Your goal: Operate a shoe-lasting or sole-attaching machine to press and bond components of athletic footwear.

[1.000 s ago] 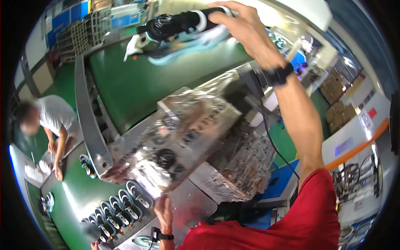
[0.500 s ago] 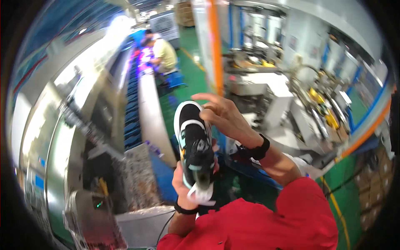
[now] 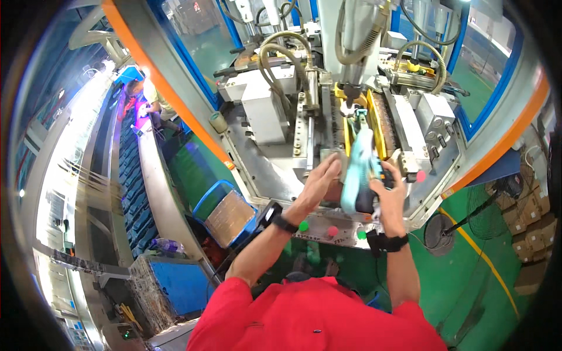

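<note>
A sneaker [image 3: 362,169] with a pale turquoise surface and black parts is tilted at the front of the machine, somewhat blurred. Its far end reaches between two yellow pads [image 3: 379,124] under a metal press head [image 3: 353,82]. On its right side my right hand [image 3: 389,190] grips it, thumb and fingers bent round the edge. Just left of the shoe, my left hand [image 3: 321,180] is open, fingers stretched forward; whether the fingertips touch anything is unclear. Both wrists wear black bands.
Buttons, including a green one [image 3: 303,225], line the machine's front edge. An orange-edged frame [image 3: 170,88] surrounds it. At left, a conveyor [image 3: 132,187] carries dark items; a person [image 3: 155,99] sits at its far end. A fan [image 3: 486,205] and cardboard boxes [image 3: 530,234] stand right.
My view and body have turned right to the machine. The shoe has gone from my left hand to my right hand and now reaches in between the yellow pads.
</note>
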`<state>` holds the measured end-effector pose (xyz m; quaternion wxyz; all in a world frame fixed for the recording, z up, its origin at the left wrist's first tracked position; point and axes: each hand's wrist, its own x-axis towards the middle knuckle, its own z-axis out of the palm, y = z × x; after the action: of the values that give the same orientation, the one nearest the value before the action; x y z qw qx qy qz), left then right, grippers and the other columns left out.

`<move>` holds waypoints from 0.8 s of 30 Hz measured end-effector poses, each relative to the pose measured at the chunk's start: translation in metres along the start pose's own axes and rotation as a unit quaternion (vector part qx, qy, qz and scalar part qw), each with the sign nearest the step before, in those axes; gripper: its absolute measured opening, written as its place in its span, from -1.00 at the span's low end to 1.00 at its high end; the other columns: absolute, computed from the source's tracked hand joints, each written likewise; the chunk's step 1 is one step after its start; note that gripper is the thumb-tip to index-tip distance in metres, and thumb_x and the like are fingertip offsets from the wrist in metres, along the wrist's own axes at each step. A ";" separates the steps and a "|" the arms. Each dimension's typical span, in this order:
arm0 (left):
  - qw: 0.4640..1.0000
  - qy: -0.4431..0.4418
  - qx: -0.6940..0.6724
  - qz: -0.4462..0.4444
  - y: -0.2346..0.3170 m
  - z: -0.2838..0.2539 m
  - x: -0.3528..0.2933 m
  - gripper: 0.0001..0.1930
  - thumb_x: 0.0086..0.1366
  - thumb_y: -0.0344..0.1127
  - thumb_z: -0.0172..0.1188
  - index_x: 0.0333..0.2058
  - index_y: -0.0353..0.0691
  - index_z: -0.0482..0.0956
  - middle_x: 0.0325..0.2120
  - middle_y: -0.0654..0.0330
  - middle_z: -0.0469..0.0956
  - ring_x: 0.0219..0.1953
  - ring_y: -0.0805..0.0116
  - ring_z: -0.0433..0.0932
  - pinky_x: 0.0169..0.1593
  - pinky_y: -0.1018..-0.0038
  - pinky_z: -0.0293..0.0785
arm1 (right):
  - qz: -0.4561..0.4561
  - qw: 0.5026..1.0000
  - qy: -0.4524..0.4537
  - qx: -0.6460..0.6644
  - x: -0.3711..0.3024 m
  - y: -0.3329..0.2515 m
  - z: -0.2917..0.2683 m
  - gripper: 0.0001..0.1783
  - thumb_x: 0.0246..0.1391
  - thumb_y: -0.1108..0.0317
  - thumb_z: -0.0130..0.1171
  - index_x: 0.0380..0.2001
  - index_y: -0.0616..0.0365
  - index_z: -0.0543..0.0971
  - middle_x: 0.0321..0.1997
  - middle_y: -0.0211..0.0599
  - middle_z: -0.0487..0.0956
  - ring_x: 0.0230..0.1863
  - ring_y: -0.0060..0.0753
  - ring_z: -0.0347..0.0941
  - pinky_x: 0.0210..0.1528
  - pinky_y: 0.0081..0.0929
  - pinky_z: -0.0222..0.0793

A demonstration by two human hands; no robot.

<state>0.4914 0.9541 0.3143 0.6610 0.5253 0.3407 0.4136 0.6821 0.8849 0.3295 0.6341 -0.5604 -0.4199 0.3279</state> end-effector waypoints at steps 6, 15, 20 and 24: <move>0.923 0.181 0.336 0.058 -0.055 -0.027 0.179 -0.44 0.15 -0.04 0.28 -0.04 -0.40 0.42 -0.17 -0.11 0.58 -0.08 -0.01 0.56 0.01 0.24 0.43 | 0.035 0.992 0.123 -0.005 0.022 -0.015 -0.049 -0.46 -0.16 0.52 0.19 0.01 0.28 0.48 -0.15 -0.36 0.50 -0.19 -0.55 0.42 -0.11 -0.60 0.36; 0.885 0.239 0.390 -0.090 -0.135 -0.054 0.308 -0.28 0.06 -0.30 0.19 0.18 -0.44 0.12 0.09 -0.23 0.34 0.07 -0.22 0.41 0.13 0.07 0.36 | -0.015 0.959 0.191 -0.211 0.067 -0.023 -0.062 -0.48 -0.18 0.47 0.18 -0.02 0.33 0.48 -0.14 -0.32 0.50 -0.17 -0.49 0.41 -0.05 -0.55 0.35; 0.964 0.182 -0.088 -0.175 -0.105 -0.091 0.256 -0.71 0.11 -0.38 0.23 -0.19 -0.37 0.51 -0.25 -0.01 0.60 -0.21 0.09 0.61 -0.17 0.23 0.53 | 0.020 0.953 0.075 -0.292 0.185 -0.019 -0.023 -0.49 -0.19 0.39 0.27 -0.08 0.33 0.51 -0.28 -0.26 0.54 -0.29 -0.53 0.44 -0.21 -0.55 0.39; 0.939 0.044 -0.255 -0.226 -0.001 -0.081 0.117 -0.76 0.19 -0.37 0.26 -0.17 -0.28 0.54 -0.29 0.20 0.60 -0.24 0.36 0.60 -0.25 0.36 0.60 | 0.024 0.890 -0.046 -0.454 0.281 0.016 0.030 -0.40 -0.32 0.19 0.38 -0.17 0.35 0.53 -0.30 0.04 0.59 -0.21 -0.14 0.54 -0.21 -0.31 0.46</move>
<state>0.4700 1.0934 0.2938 0.8331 0.2302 0.3622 0.3490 0.7776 1.1491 0.3607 0.2830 -0.7811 -0.5381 0.1421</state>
